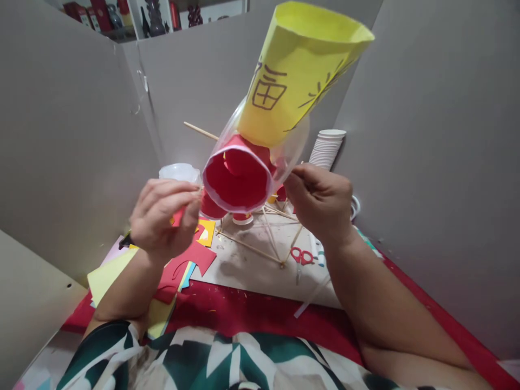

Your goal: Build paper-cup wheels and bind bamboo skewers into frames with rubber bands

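Note:
A paper-and-plastic craft piece is held up before me: a yellow paper tube (309,81) with dark marker writing sits on a clear plastic bowl (298,135). Below the tube is a red paper ring (239,187) with a pale rim, its open end facing me. My left hand (166,214) is closed in a pinch at the craft's left edge, beside the red part. On the other side, my right hand (319,197) pinches near the edge of the clear bowl; its fingertips are partly hidden. A wooden stick (201,130) juts out behind, to the left.
Red-handled scissors (301,255) and a frame of wooden sticks (252,246) lie on the white board (239,276). Paper sheets (109,276) are piled at left. A stack of white paper cups (327,149) and a plastic container (179,172) stand behind. Grey walls enclose the table.

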The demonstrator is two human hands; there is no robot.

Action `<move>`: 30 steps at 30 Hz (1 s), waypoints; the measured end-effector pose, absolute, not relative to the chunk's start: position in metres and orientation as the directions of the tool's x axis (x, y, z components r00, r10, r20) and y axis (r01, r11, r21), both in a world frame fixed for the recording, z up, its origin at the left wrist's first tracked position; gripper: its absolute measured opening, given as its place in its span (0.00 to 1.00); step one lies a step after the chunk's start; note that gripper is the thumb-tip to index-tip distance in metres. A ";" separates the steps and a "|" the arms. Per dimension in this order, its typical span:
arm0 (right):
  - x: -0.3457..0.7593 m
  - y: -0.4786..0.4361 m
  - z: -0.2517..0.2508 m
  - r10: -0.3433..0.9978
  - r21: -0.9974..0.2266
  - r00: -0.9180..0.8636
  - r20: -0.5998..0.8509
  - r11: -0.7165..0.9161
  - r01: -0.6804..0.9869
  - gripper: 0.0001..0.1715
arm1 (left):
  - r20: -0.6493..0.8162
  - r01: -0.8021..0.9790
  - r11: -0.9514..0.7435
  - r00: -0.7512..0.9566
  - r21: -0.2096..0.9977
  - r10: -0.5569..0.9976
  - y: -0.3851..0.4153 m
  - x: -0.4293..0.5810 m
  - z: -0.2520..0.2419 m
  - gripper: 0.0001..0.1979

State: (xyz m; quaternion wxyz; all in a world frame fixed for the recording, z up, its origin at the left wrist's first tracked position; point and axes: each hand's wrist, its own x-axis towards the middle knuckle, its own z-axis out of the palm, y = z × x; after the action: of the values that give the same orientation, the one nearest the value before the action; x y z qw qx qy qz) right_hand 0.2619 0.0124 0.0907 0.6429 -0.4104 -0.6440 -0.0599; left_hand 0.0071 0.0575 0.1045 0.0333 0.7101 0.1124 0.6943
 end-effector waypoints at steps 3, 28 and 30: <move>0.256 0.011 0.089 0.496 -0.515 0.188 0.847 0.681 0.521 0.22 | 0.977 0.220 -0.956 0.132 -0.192 -0.165 0.062 0.015 0.097 0.04; 0.246 0.008 0.096 0.688 -0.704 0.152 0.710 0.686 0.185 0.26 | 0.995 0.266 -0.962 0.084 -0.067 -0.047 0.096 0.014 0.083 0.10; 0.248 0.011 0.096 0.688 -0.702 0.146 0.711 0.689 0.178 0.26 | 0.998 0.232 -0.973 -0.062 0.010 -0.005 0.094 0.014 0.089 0.09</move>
State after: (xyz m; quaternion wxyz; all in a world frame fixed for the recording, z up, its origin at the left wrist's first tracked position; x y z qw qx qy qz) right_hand 0.2482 0.0108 0.0963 0.6732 -0.3458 -0.6256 0.1893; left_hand 0.0141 0.0940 0.0893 -0.0819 0.6799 0.0836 0.7239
